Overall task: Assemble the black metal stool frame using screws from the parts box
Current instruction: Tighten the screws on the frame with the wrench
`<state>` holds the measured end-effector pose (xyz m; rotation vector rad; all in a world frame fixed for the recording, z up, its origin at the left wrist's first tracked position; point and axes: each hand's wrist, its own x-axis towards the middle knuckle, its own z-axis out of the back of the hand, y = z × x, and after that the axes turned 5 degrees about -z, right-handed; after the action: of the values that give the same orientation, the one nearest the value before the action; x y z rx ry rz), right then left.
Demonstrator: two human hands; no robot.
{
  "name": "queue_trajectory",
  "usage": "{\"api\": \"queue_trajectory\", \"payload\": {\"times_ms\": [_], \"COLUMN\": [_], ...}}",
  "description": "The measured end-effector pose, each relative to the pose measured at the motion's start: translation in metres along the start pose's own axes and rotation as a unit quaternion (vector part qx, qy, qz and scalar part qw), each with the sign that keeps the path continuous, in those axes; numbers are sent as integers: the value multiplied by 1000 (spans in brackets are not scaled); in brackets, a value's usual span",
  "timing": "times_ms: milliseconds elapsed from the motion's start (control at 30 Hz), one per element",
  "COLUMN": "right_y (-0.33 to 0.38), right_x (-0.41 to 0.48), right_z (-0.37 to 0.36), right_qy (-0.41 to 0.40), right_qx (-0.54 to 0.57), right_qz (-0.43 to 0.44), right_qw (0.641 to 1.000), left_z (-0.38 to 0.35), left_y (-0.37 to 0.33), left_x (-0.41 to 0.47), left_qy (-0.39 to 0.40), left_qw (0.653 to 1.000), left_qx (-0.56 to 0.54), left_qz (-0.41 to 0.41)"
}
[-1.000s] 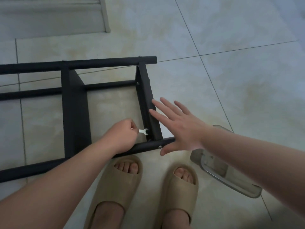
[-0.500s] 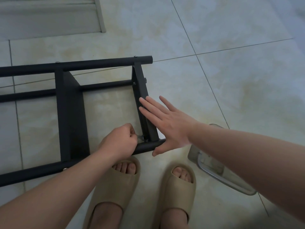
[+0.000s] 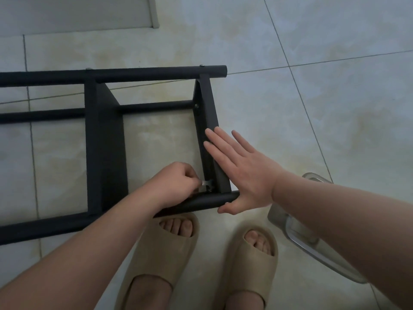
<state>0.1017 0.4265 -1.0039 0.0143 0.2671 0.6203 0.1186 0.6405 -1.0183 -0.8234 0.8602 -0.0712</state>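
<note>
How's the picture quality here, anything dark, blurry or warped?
Head view: dim, flat light; the wide lens bows the bars of the stool frame and the tile lines; the small wrench in the left hand is dark and hard to make out.

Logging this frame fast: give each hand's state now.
Left hand: closed, pinching the small wrench at a corner of the black frame.
Right hand: open, fingers flat against the black frame.
</note>
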Motion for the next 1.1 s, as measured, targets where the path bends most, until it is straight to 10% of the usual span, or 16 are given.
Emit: {"api": "queue_trajectory", "payload": {"times_ms": [1100], "right_y": [0], "right_x": [1], "right_z": [-3], "right_qy": [-12], "right_qx": [13], "right_qz": [2], "right_qw": [1000], "left_z": [-1], "left_y": [1], "left_x": [18], "left_qy": [118], "left_qw": [895], "left_qx": [-429], "left_qz": [35]}}
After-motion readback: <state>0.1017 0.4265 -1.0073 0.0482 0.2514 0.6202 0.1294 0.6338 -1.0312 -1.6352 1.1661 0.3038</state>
